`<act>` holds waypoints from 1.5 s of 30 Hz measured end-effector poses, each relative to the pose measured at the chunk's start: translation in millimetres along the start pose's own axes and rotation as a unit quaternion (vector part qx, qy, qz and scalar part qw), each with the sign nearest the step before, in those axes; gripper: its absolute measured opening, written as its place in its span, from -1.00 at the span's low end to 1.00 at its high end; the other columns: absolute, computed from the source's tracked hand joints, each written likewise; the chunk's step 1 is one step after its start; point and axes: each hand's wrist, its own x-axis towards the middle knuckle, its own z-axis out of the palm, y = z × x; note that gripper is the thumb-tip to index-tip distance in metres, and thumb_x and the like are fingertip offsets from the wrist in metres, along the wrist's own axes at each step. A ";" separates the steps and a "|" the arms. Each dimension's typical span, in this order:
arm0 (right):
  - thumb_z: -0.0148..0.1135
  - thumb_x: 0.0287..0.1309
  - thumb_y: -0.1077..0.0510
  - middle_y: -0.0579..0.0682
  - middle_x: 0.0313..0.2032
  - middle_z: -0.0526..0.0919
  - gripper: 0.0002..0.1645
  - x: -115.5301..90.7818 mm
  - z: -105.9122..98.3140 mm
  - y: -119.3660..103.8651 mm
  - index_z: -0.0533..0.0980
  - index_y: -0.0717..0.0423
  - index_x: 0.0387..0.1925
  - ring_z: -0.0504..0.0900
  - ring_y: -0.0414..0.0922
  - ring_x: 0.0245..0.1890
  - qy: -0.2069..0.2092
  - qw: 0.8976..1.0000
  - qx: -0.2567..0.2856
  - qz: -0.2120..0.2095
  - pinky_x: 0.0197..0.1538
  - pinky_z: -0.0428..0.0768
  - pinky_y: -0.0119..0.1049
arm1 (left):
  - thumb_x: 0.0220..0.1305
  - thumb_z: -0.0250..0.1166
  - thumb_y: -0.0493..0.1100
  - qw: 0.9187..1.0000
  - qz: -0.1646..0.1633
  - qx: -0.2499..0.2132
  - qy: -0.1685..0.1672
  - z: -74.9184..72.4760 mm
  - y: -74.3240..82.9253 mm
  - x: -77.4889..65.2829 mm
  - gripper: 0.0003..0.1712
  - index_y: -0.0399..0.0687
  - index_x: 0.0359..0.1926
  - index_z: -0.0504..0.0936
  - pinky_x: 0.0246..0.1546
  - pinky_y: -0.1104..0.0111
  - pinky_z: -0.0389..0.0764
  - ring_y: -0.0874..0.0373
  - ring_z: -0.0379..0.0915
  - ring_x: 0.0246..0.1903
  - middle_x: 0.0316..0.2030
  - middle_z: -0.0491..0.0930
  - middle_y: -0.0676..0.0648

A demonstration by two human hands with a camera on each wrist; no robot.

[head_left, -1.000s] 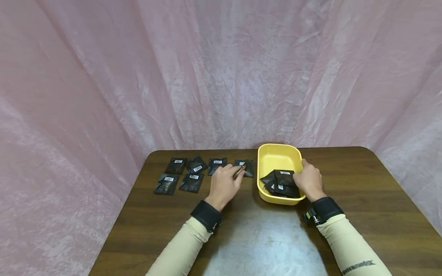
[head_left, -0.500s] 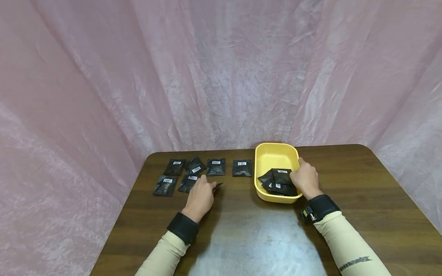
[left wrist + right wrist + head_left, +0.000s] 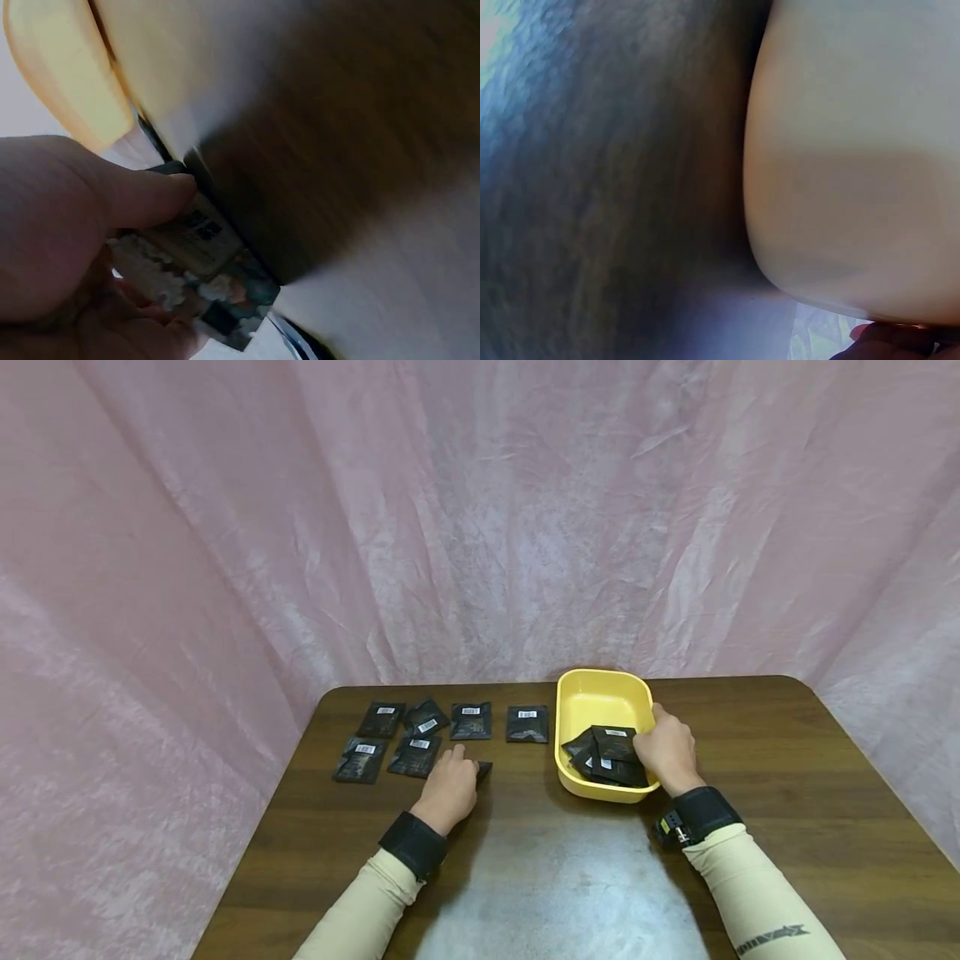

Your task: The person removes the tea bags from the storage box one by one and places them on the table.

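Observation:
My left hand [image 3: 450, 789] is low over the table, just right of the lower row of black sachets [image 3: 415, 756]. It pinches a flat black sachet [image 3: 483, 770], mostly hidden by the hand in the head view. From the left wrist, that sachet [image 3: 217, 259] shows a printed, flowery face under my thumb. My right hand [image 3: 667, 752] grips the right rim of a yellow plastic tub [image 3: 603, 685]. Several black sachets [image 3: 617, 745] lie overlapped in the tub's near half. The right wrist view shows mainly the tub's outer wall [image 3: 847, 187], with fingers at its lower edge.
Other labelled black sachets lie flat in loose rows at the back left, including one [image 3: 527, 724] beside the tub. The brown wooden table [image 3: 787, 777] ends at a pink curtain [image 3: 480, 527] behind.
My left hand has gone left and nearer with the pinched sachet, from over the sachet beside the tub, then shifted slightly right. My right hand stays on the tub's rim.

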 end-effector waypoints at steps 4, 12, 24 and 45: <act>0.14 0.13 0.23 0.42 -0.13 0.71 -0.35 -1.4 -2.7 0.1 0.49 0.34 0.30 0.68 0.35 -0.20 0.013 1.000 0.001 -0.006 -0.25 0.56 0.13 | 0.48 0.29 -0.23 0.999 0.002 -0.019 -0.037 -1.1 2.4 -0.1 -0.60 -0.33 0.23 0.70 0.15 0.12 0.70 -0.16 0.53 0.09 0.18 0.56 -0.34; 0.13 0.13 0.22 0.36 -0.19 0.71 -0.42 -7.7 -3.8 2.6 0.50 0.31 0.22 0.66 0.29 -0.24 0.008 1.000 0.004 -0.002 -0.33 0.49 -0.02 | 0.60 0.07 0.34 0.990 -0.009 -0.042 -0.134 2.0 3.5 -7.4 0.03 -0.43 0.63 0.14 0.65 0.02 0.26 -0.27 0.04 0.68 0.66 0.06 -0.43; 0.10 0.15 0.23 0.41 -0.04 0.72 -0.28 -13.8 -3.0 -1.7 0.44 0.30 0.39 0.69 0.36 -0.14 -0.004 1.000 0.002 0.005 -0.23 0.57 0.15 | 0.46 0.09 0.53 0.979 -0.009 -0.082 -0.188 -4.1 4.8 -13.7 0.31 -0.44 0.67 -0.12 0.72 0.00 0.07 -0.32 -0.29 0.73 0.70 -0.27 -0.46; 0.12 0.15 0.23 0.43 -0.03 0.72 -0.25 -13.3 -3.3 -1.9 0.42 0.31 0.42 0.70 0.36 -0.15 0.001 1.000 -0.005 0.004 -0.24 0.58 0.13 | 0.43 0.14 0.53 0.981 -0.013 -0.080 -0.176 -2.8 5.7 -12.2 0.32 -0.48 0.65 -0.04 0.69 -0.02 0.14 -0.34 -0.22 0.72 0.68 -0.21 -0.50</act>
